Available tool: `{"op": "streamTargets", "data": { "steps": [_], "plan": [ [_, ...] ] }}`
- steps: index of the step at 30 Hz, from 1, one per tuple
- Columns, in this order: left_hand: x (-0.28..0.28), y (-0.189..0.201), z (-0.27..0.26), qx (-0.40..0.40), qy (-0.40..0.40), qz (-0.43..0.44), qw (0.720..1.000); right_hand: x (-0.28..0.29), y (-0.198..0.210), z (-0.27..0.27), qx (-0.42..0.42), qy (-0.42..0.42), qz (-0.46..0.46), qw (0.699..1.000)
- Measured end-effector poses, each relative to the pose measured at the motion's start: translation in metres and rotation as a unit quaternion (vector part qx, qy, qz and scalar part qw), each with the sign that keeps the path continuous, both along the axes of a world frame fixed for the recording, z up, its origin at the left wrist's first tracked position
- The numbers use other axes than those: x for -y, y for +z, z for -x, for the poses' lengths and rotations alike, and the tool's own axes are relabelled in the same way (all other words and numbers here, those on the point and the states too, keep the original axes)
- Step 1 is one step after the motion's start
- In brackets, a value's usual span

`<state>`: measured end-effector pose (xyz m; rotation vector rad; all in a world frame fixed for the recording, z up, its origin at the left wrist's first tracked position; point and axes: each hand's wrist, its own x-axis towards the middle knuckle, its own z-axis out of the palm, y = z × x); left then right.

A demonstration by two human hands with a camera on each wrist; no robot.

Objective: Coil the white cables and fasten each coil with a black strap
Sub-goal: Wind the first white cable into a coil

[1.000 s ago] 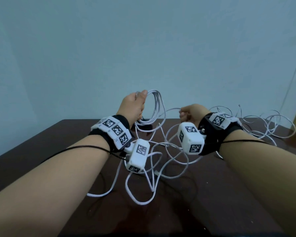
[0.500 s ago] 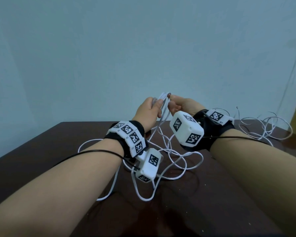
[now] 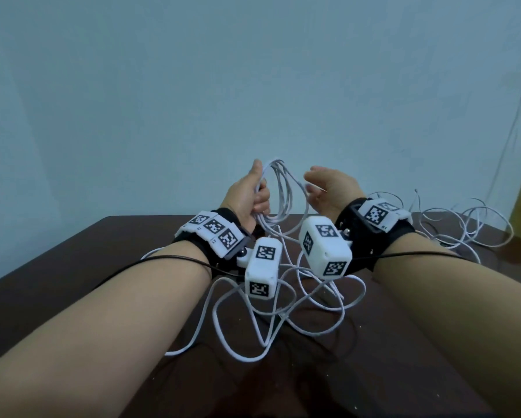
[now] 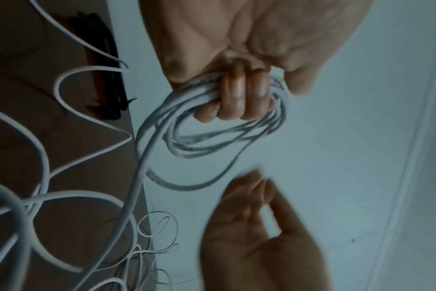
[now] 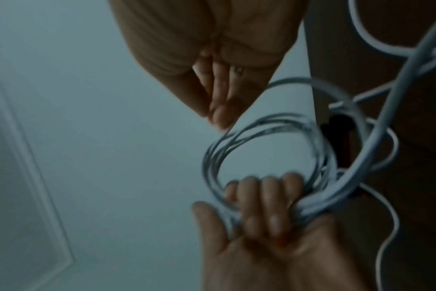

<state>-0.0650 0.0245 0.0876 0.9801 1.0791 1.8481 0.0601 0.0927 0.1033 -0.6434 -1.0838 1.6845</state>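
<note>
Since half a second earlier, the right hand [image 3: 328, 188] had drawn back from the left hand [image 3: 247, 196], its grip slack and empty. The left grip curled round the coil of thin white cable [image 3: 279, 194], raised above the dark brown wooden desk [image 3: 72, 267]. Good practice would match each new loop, fed from the loose white cable [image 3: 283, 306], to those held.

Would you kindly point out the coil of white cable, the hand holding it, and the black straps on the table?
coil of white cable [image 3: 279, 188], head view, on the raised loops.
left hand [image 3: 243, 197], head view, on its back.
black straps [image 4: 110, 82], left wrist view, on the dark bundle's middle.
</note>
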Motion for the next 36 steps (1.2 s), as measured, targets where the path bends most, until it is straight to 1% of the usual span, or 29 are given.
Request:
{"op": "streamTargets", "data": {
  "steps": [1,2,3,4,6,7,8,11,13,14,15,18,21,23,25,26,28,29,31,33,36],
  "plan": [
    [0.001,0.002,0.001,0.014,0.003,-0.005,1.0,-0.003,-0.003,-0.002,0.059,-0.034,-0.031,0.997],
    [0.002,0.003,0.002,0.03,0.004,-0.011,0.999,-0.007,-0.009,-0.002,0.106,-0.039,-0.046,0.993],
    [0.002,0.005,0.003,0.049,0.003,-0.018,0.999,-0.009,-0.014,-0.004,0.135,-0.013,-0.042,0.99],
    [0.002,0.005,0.002,0.072,-0.001,-0.022,0.997,-0.009,-0.018,-0.005,0.149,0.039,-0.024,0.988],
    [0.002,0.005,0.0,0.112,-0.01,-0.026,0.993,0.0,-0.021,-0.006,0.129,0.173,0.037,0.976],
    [0.002,0.004,-0.002,0.126,-0.016,-0.025,0.992,0.003,-0.023,-0.006,0.11,0.203,0.061,0.971],
    [0.002,0.004,-0.003,0.136,-0.023,-0.023,0.99,0.004,-0.025,-0.005,0.082,0.203,0.072,0.973],
    [0.003,0.001,-0.005,0.141,-0.034,-0.017,0.989,0.004,-0.026,0.006,-0.01,0.14,0.052,0.989],
    [0.003,0.0,-0.006,0.133,-0.048,-0.015,0.99,0.002,-0.025,0.012,-0.044,0.101,0.044,0.993],
    [0.003,-0.002,-0.007,0.127,-0.06,-0.012,0.99,0.0,-0.024,0.014,-0.043,0.083,0.038,0.995],
    [0.003,-0.003,-0.009,0.119,-0.072,-0.009,0.99,-0.002,-0.023,0.014,-0.025,0.066,0.027,0.997],
    [0.003,-0.008,-0.017,0.089,-0.096,0.004,0.991,-0.011,-0.022,0.014,0.049,0.039,-0.012,0.998],
    [0.002,-0.007,-0.019,0.096,-0.075,-0.005,0.992,-0.015,-0.021,0.013,0.109,0.04,-0.042,0.992],
    [0.001,-0.005,-0.012,0.119,-0.044,-0.021,0.992,-0.013,-0.02,0.009,0.167,0.077,-0.067,0.981],
    [-0.001,-0.002,-0.001,0.138,-0.018,-0.042,0.989,-0.009,-0.023,0.001,0.225,0.125,-0.092,0.962],
    [-0.002,0.001,0.005,0.149,-0.01,-0.053,0.987,-0.007,-0.026,-0.004,0.258,0.144,-0.115,0.948],
    [-0.004,0.006,0.017,0.168,0.003,-0.08,0.983,-0.001,-0.032,-0.016,0.334,0.187,-0.175,0.907],
    [-0.004,0.009,0.021,0.17,0.009,-0.09,0.981,0.0,-0.036,-0.022,0.361,0.212,-0.19,0.888],
    [-0.004,0.014,0.028,0.164,0.02,-0.102,0.981,0.0,-0.043,-0.031,0.375,0.276,-0.176,0.867],
    [-0.002,0.018,0.033,0.161,0.026,-0.111,0.98,-0.001,-0.047,-0.036,0.354,0.326,-0.155,0.863],
    [0.004,0.023,0.041,0.167,0.038,-0.116,0.978,-0.006,-0.051,-0.041,0.353,0.337,-0.14,0.861]
  ]
}}
